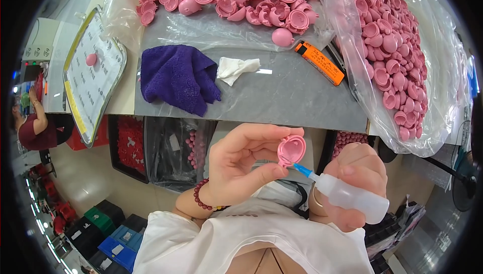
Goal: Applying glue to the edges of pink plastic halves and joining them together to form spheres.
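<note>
Top: white cloth short-sleeved top [251, 246], smooth weave with soft folds, nearest the camera.
Left hand: left hand [229, 167], pinching the piece between thumb and fingers; strand of round dark-red beads [201, 196] at wrist.
Held piece: small glossy pink plastic cup-shaped piece [292, 149], hollow, round rim, opening toward camera; in front of the bench's near edge, above the lap.
Right hand: right hand [354, 168], fingers wrapped around the bottle; thin pale bangle [316, 197] at wrist.
Bottle: translucent white soft-plastic squeeze bottle [354, 199], cylindrical, tilted, with tapered blue nozzle [302, 169]; tip at the piece's lower edge, contact or tiny gap, can't tell.
Bench: flat grey bench [282, 95], smooth surface.
Cloths: purple fuzzy-textured cloth [176, 80], rumpled; just right of it, crumpled thin white wipe [237, 69].
Orange item: orange-and-black oblong box-like item [319, 63], lying at a slant near the bag.
Pink stock: heap of hollow rounded pink plastic pieces [241, 2] at the bench's far side; more inside a clear, wrinkled plastic bag [370, 105] at right.
Board: white rounded-corner board [103, 90] with yellow edge strip, left; one pink domed piece [91, 59] on it.
Below bench: black plastic bin [144, 123] of small red parts [131, 146].
</note>
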Demonstrator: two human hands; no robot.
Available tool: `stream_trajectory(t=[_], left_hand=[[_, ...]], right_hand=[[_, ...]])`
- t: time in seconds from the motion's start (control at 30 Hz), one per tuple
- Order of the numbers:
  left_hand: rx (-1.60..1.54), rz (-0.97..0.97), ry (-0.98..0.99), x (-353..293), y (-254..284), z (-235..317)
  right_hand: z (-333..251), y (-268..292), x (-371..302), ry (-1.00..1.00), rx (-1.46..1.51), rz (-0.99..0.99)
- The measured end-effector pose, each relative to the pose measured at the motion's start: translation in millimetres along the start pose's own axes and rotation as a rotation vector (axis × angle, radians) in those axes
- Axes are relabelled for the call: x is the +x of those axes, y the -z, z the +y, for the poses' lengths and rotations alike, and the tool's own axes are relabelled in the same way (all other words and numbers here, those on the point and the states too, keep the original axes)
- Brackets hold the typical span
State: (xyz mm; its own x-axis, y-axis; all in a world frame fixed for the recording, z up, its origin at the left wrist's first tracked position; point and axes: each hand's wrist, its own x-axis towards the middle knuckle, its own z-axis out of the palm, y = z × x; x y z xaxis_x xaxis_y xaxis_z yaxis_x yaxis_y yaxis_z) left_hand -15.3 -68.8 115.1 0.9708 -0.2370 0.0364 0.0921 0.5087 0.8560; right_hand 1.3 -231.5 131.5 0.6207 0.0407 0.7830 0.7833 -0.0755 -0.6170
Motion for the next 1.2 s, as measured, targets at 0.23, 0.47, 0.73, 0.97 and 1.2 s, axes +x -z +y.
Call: stream_trajectory(t=[0.23, 0.47, 0.73, 0.97, 1.2], left_hand=[[-0.006, -0.005, -0.021, 1.3, 0.3, 0.6], [0.002, -0.026, -0.017, 1.2, 1.2, 0.9], [-0.007, -0.033, -0.015, 0.8, 2.9, 2.1], [0.05, -0.028, -0.055, 0.2, 2.9, 4.8], [0.582, -0.061, -0.346, 0.3, 10.2, 3.8]], right_hand=[[-0.4, -0.2, 0.1, -0.041, -0.009, -0.031], [6.0, -5.2, -2.6, 0.037, -0.019, 0.101], [6.6, -6.4, -2.1, 0.049, -0.034, 0.114], [6.2, -6.4, -1.6, 0.011, -0.062, 0.086], [7.1, -5.8, -3.0, 0.022, -0.059, 0.038]])
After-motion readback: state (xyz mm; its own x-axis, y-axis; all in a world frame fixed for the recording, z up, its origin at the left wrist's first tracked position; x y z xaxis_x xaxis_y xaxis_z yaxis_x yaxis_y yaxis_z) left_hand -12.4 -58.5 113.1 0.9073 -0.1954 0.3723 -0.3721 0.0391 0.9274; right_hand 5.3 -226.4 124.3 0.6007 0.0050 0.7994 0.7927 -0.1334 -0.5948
